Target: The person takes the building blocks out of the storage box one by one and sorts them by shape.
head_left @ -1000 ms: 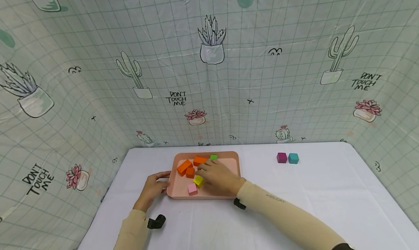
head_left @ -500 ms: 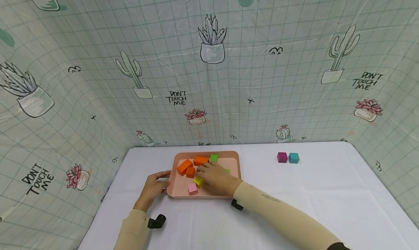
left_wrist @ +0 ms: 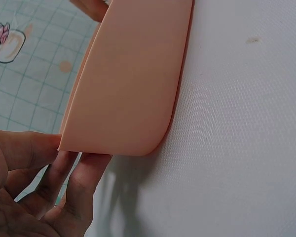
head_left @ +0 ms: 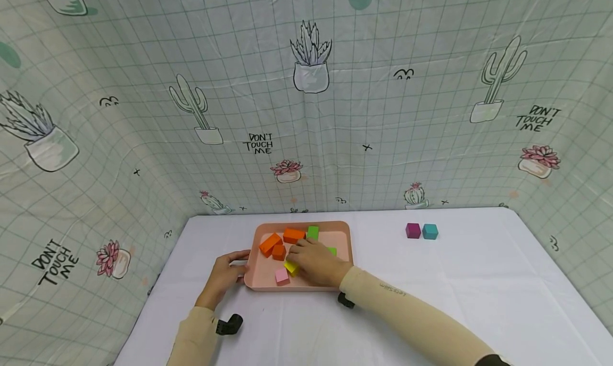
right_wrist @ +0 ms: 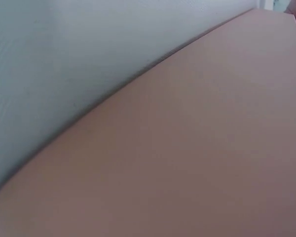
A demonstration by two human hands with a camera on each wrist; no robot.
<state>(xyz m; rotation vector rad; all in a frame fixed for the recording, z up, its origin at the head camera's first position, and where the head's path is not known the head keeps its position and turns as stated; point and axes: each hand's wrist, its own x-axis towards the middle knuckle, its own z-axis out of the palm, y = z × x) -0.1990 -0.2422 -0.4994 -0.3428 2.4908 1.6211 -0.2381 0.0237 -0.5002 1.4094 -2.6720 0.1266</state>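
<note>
My left hand (head_left: pixel 225 274) holds the left end of a shallow pink tray (head_left: pixel 342 234); in the left wrist view its fingers and thumb meet the tray's end wall. Inside the tray, my right hand (head_left: pixel 316 260) curls its fingers at a yellow block (head_left: pixel 291 269), which they partly cover. A pink block (head_left: pixel 282 277) lies just in front of the yellow one. Orange blocks (head_left: pixel 270 244) sit in the tray's left and back part. One green block (head_left: pixel 313 232) is behind my right hand, and another green block (head_left: pixel 332 251) shows past its knuckles. The right fingertips are hidden.
A magenta cube (head_left: pixel 413 231) and a teal cube (head_left: pixel 430 232) stand side by side on the white table (head_left: pixel 455 291), right of the tray. A cactus-print cloth (head_left: pixel 359 110) hangs behind and along both sides.
My right hand has shifted slightly, uncovering more of the green blocks. The yellow block has moved a little toward the right and front. My left hand and the tray keep their place.
</note>
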